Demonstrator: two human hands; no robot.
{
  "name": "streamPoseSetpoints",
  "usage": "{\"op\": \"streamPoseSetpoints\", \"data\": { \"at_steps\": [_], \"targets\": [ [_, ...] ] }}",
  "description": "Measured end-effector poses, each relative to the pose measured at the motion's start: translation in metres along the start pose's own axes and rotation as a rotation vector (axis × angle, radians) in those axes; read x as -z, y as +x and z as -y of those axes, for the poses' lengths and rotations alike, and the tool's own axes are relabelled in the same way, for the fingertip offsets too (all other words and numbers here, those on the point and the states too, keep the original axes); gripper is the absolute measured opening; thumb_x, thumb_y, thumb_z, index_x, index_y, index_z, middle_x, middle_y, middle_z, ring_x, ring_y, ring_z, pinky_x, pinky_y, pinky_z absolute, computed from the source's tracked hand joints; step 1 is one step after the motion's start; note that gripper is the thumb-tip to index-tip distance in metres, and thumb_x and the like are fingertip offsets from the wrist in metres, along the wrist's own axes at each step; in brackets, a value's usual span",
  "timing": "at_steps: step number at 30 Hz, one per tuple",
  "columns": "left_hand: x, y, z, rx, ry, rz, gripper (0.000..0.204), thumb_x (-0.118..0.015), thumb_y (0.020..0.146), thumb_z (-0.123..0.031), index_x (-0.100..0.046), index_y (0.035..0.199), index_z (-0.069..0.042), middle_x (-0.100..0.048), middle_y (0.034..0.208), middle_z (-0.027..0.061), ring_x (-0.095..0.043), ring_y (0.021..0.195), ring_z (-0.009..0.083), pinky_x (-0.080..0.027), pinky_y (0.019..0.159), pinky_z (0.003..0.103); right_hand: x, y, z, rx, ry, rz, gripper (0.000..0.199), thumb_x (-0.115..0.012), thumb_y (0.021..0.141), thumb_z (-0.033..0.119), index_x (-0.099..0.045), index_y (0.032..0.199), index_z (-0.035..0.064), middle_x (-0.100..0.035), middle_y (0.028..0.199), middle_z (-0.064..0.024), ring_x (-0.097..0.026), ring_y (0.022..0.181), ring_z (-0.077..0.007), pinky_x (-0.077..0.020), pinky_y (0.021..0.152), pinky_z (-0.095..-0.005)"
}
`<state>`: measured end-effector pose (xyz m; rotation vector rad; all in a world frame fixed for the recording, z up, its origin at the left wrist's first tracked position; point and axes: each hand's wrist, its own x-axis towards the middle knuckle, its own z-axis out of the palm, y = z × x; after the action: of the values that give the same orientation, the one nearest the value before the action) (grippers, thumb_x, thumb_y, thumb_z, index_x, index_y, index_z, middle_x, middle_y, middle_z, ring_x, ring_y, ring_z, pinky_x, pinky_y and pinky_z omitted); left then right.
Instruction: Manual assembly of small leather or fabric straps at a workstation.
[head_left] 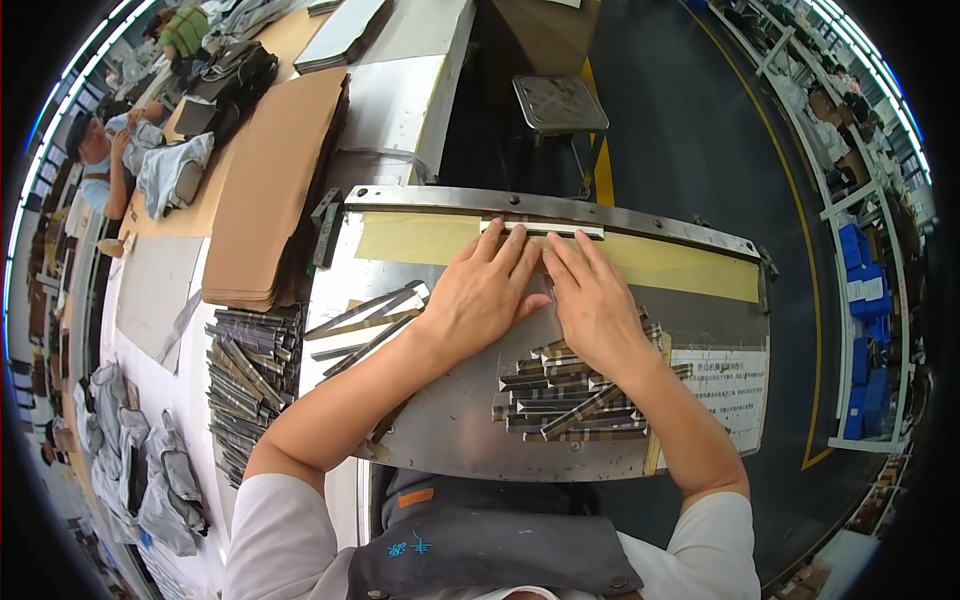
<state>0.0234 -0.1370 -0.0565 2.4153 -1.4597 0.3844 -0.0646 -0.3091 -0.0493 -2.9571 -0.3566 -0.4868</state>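
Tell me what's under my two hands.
Your left hand and right hand lie partly over a narrow white strip by the metal bar, and over the yellow band. Whatever else they cover can't be seen.

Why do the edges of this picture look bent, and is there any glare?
Head view: the fisheye lens curves the long white lights at the rim; head view: the flat grey metal worktop carries soft reflections, while the bare left hand and bare right hand look fairly sharp.

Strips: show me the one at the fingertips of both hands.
The white strip lying alongside the metal bar; the other strips lie in groups farther from it.
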Motion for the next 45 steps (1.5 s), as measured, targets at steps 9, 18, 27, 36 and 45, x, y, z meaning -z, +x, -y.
{"op": "streamPoseSetpoints", "data": {
  "at_steps": [9, 18, 27, 36, 45],
  "targets": [
    [0.005, 0.003, -0.001, -0.030, -0.043, 0.024, 0.062, -0.059, 0.089, -0.042, -0.051, 0.129, 0.005, -0.051, 0.134, 0.0236, -0.048, 0.124, 0.0389, -0.039, 0.105, 0.044, -0.001, 0.002, -0.003, 0.011, 0.054, -0.023, 0.041, -0.054, 0.088, 0.007, -0.054, 0.125, -0.0085, -0.052, 0.135, -0.0197, -0.048, 0.126, -0.0332, -0.0401, 0.105, -0.0418],
    [0.007, 0.002, -0.007, -0.060, -0.031, 0.029, 0.059, -0.061, 0.088, -0.040, -0.053, 0.125, 0.005, -0.054, 0.128, 0.0237, -0.049, 0.123, 0.0378, -0.041, 0.103, 0.043, 0.000, 0.001, 0.000, -0.019, 0.061, 0.003, 0.042, -0.055, 0.085, 0.006, -0.054, 0.124, -0.0079, -0.053, 0.132, -0.0184, -0.048, 0.126, -0.0324, -0.0419, 0.103, -0.0419],
    [0.028, 0.000, 0.008, -0.005, -0.195, -0.084, 0.044, -0.068, 0.085, -0.023, -0.056, 0.119, 0.003, -0.057, 0.122, 0.0210, -0.056, 0.113, 0.0375, -0.046, 0.096, 0.043, 0.003, 0.007, -0.005, 0.093, 0.053, -0.059, 0.034, -0.055, 0.084, 0.004, -0.060, 0.118, -0.0025, -0.057, 0.125, -0.0149, -0.052, 0.119, -0.0309, -0.0421, 0.100, -0.0429],
    [0.123, -0.059, 0.028, 0.271, -0.252, 0.237, 0.034, -0.076, 0.079, -0.020, -0.062, 0.104, -0.002, -0.060, 0.090, 0.0140, -0.061, 0.084, 0.0325, -0.050, 0.071, 0.041, 0.059, 0.006, 0.014, -0.027, 0.488, 0.147, 0.019, -0.062, 0.083, 0.000, -0.065, 0.101, -0.0013, -0.062, 0.094, -0.0148, -0.059, 0.094, -0.0323, -0.0494, 0.082, -0.0393],
    [0.090, -0.111, 0.001, 0.314, -0.238, 0.190, 0.043, -0.082, 0.065, -0.010, -0.060, 0.101, -0.003, -0.057, 0.092, 0.0109, -0.054, 0.090, 0.0318, -0.048, 0.078, 0.041, 0.007, 0.008, 0.096, 0.271, 0.466, 0.111, 0.036, -0.067, 0.077, 0.000, -0.060, 0.112, -0.0032, -0.055, 0.119, -0.0154, -0.054, 0.107, -0.0337, -0.0493, 0.090, -0.0400]
  ]
}}
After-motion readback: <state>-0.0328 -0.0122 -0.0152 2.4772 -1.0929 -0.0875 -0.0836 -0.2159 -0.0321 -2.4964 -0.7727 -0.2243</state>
